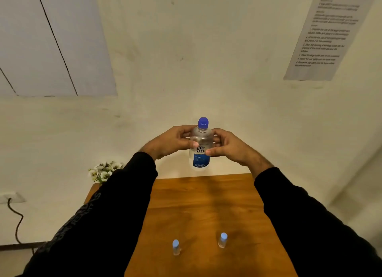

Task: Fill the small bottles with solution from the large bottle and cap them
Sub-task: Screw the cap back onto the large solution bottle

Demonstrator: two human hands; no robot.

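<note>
1. Nearest the camera, two small bottles stand upright on the wooden tabletop (206, 204), well apart from each other: the left small bottle (176, 248) and the right small bottle (223, 240), which stands slightly farther back. Each has a clear body and a pale blue cap on top.
2. Both arms in black sleeves (107, 210) reach forward over the tabletop on either side of the small bottles.
3. Beyond the far edge of the tabletop, the large bottle (201, 147) is held up in the air, upright, clear of the surface.
4. The large bottle is transparent with clear liquid inside, a rounded shoulder, and a bright blue screw cap (203, 123) seated on its neck. Its label has dark lettering on a clear upper part and a blue lower panel with white text.
5. The left hand (175, 142) wraps the bottle's left side, its thumb lying across the front at the label.
6. The right hand (225, 144) closes on the right side, fingers behind, thumb at the front edge of the label.
7. Farther left, white artificial flowers (104, 171) sit by the tabletop's back corner.
8. On the wall behind, a printed instruction sheet (328, 33) hangs at upper right; its text is too blurred to read.
</note>
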